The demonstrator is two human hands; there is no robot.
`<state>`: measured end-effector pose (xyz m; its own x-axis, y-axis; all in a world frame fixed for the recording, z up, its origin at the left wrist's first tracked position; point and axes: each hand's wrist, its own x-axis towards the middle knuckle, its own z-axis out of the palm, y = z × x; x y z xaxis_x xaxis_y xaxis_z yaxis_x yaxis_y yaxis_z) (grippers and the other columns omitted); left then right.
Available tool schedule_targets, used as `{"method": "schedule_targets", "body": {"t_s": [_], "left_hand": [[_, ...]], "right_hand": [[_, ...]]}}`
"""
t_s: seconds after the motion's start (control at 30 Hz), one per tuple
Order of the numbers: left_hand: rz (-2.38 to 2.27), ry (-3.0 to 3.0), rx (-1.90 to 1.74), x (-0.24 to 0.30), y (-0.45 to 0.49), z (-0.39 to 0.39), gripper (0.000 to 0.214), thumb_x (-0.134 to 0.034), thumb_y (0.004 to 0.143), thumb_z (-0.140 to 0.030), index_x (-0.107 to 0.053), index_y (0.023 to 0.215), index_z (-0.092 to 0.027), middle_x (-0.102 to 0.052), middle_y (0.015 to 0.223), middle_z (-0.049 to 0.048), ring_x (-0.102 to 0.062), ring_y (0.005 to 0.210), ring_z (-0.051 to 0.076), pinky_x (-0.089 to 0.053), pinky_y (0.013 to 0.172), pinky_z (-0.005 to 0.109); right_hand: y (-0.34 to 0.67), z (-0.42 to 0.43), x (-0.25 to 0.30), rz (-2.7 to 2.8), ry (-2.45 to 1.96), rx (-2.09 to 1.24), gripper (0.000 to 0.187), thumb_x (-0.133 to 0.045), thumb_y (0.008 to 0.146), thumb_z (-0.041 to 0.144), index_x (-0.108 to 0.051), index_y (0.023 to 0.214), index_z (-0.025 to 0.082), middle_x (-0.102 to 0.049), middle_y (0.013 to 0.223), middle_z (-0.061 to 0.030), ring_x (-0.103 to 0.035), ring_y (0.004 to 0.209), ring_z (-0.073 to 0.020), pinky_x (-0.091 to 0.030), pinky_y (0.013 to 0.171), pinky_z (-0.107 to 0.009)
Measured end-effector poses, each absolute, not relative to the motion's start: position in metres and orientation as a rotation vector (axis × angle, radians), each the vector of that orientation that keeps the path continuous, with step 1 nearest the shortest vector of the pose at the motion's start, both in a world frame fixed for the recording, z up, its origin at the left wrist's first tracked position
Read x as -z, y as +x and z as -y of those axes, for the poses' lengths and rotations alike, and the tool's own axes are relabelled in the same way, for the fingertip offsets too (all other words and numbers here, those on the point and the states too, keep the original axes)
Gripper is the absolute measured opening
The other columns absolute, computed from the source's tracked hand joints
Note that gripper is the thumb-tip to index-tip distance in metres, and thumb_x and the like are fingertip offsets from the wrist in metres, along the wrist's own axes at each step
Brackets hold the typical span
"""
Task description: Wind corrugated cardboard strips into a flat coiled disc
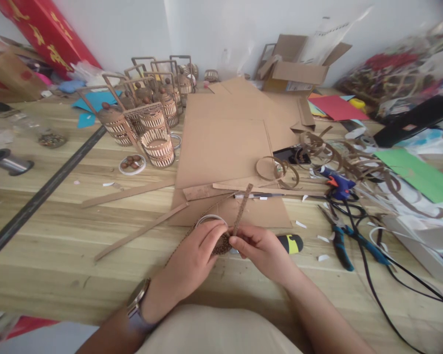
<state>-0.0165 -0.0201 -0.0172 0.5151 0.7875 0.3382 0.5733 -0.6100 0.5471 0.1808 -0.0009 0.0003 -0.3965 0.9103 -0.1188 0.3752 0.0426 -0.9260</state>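
Note:
Near the table's front edge, both my hands are closed on a strip of corrugated cardboard (242,209) that is partly coiled. My left hand (194,258), with a watch on its wrist, wraps over the coiled part (222,244) and hides much of it. The fingers of my right hand (264,250) pinch the strip at the coil's right side, and a free end sticks up above them. A white ring, perhaps a tape roll (210,218), shows just behind my left fingers. Beside my right hand lies a black and yellow-green tool handle (291,243).
Cardboard sheets (221,142) cover the table's middle. Several small woven baskets (158,147) stand at the back left, near a dish of brown beads (132,163). To the right lie pliers (341,236), a blue glue gun (337,183), cables and curled strips (325,147). An open box (299,73) stands behind.

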Motion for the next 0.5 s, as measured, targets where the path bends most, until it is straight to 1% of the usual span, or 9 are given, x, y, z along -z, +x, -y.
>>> {"method": "schedule_targets", "body": {"t_s": [0.13,0.2,0.27,0.33,0.4,0.47,0.5], "left_hand": [[-1.057,2.443,-0.718,0.0163,-0.0169,0.0210,0.067,-0.045,0.080,0.008,-0.036,0.141,-0.018,-0.060,0.132,0.0162,-0.059,0.125,0.027,-0.053,0.104,0.046],[-1.034,2.446,-0.697,0.0180,-0.0177,0.0205,0.071,-0.045,0.081,0.008,-0.032,0.146,-0.017,-0.059,0.135,0.0178,-0.057,0.128,0.028,-0.052,0.105,0.046],[-1.013,2.428,-0.744,0.0208,-0.0184,0.0195,0.077,-0.044,0.082,0.009,-0.025,0.151,-0.019,-0.057,0.138,0.0179,-0.055,0.131,0.027,-0.051,0.107,0.046],[-1.032,2.386,-0.866,0.0236,-0.0185,0.0185,0.080,-0.046,0.085,0.007,-0.018,0.154,-0.022,-0.054,0.143,0.0179,-0.052,0.134,0.027,-0.049,0.109,0.046],[-1.095,2.334,-0.990,0.0253,-0.0181,0.0181,0.082,-0.054,0.088,-0.001,-0.013,0.156,-0.023,-0.048,0.149,0.0192,-0.049,0.137,0.029,-0.048,0.110,0.048],[-1.168,2.298,-1.047,0.0258,-0.0172,0.0185,0.085,-0.063,0.089,-0.010,-0.012,0.156,-0.024,-0.046,0.151,0.0205,-0.048,0.138,0.032,-0.048,0.109,0.049],[-1.193,2.290,-1.050,0.0256,-0.0167,0.0189,0.085,-0.066,0.088,-0.014,-0.014,0.156,-0.024,-0.047,0.150,0.0206,-0.049,0.137,0.032,-0.049,0.108,0.049]], "right_hand": [[0.1820,0.0013,-0.0009,1.884,-1.280,-1.282,0.036,-0.053,0.091,0.043,-0.047,0.062,0.021,-0.044,0.056,0.0042,-0.041,0.054,-0.0114,-0.033,0.051,-0.023],[0.1818,0.0020,-0.0006,1.896,-1.285,-1.284,0.034,-0.053,0.090,0.041,-0.048,0.063,0.021,-0.045,0.057,0.0039,-0.042,0.054,-0.0114,-0.033,0.051,-0.023],[0.1808,0.0026,-0.0002,1.861,-1.304,-1.297,0.036,-0.054,0.090,0.043,-0.046,0.062,0.022,-0.045,0.055,0.0041,-0.040,0.052,-0.0110,-0.031,0.050,-0.023],[0.1792,0.0032,0.0008,1.749,-1.340,-1.338,0.038,-0.055,0.089,0.048,-0.046,0.063,0.022,-0.045,0.053,0.0046,-0.039,0.050,-0.0107,-0.030,0.048,-0.023],[0.1770,0.0039,0.0026,1.586,-1.360,-1.401,0.042,-0.057,0.086,0.057,-0.048,0.064,0.022,-0.046,0.052,0.0046,-0.040,0.049,-0.0106,-0.030,0.048,-0.023],[0.1740,0.0051,0.0052,1.427,-1.336,-1.480,0.048,-0.059,0.082,0.065,-0.050,0.065,0.021,-0.049,0.052,0.0041,-0.042,0.049,-0.0104,-0.032,0.048,-0.023],[0.1721,0.0060,0.0066,1.365,-1.310,-1.520,0.050,-0.061,0.080,0.067,-0.050,0.065,0.020,-0.050,0.052,0.0040,-0.042,0.049,-0.0101,-0.033,0.049,-0.023]]}}
